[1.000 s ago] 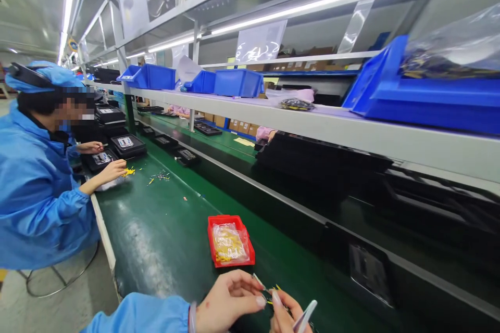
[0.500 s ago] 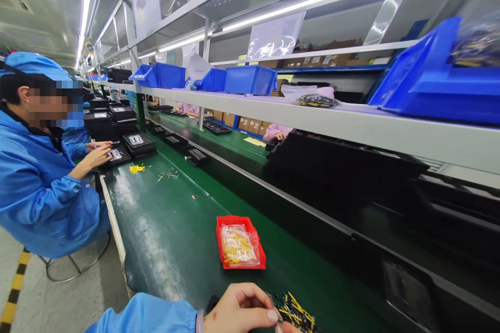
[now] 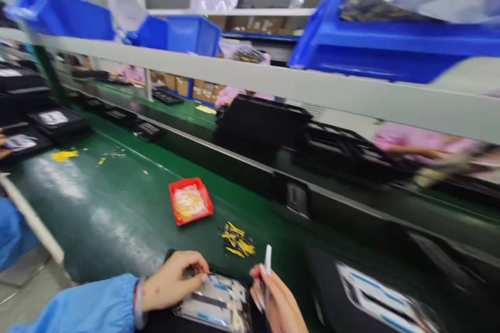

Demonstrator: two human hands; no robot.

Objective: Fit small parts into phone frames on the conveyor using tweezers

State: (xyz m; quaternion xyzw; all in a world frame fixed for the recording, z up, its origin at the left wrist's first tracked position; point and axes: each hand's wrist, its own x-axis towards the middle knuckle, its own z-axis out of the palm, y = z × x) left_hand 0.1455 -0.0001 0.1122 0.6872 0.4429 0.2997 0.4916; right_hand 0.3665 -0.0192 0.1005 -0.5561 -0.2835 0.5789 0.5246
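My left hand [image 3: 175,283] is at the bottom of the view, its fingertips pinched together on the top edge of a flat device [image 3: 216,304] that lies in a black tray; what the fingers pinch is too small to name. My right hand [image 3: 273,299] is beside the device's right edge, closed around white tweezers [image 3: 267,260] that point upward. A small pile of yellow and black parts [image 3: 237,239] lies on the green bench just beyond both hands. Behind it stands a red tray [image 3: 190,200] holding a bag of yellow parts.
The green bench [image 3: 117,208] runs off to the left, with black trays [image 3: 54,120] and loose yellow bits [image 3: 64,155]. Another device [image 3: 375,296] lies at the right. Blue bins [image 3: 383,47] sit on the shelf above. A co-worker's blue sleeve [image 3: 10,231] shows at the left edge.
The view has swung down and to the right, so the co-worker is almost out of sight. My hands have come onto the flat device, which was not visible before.
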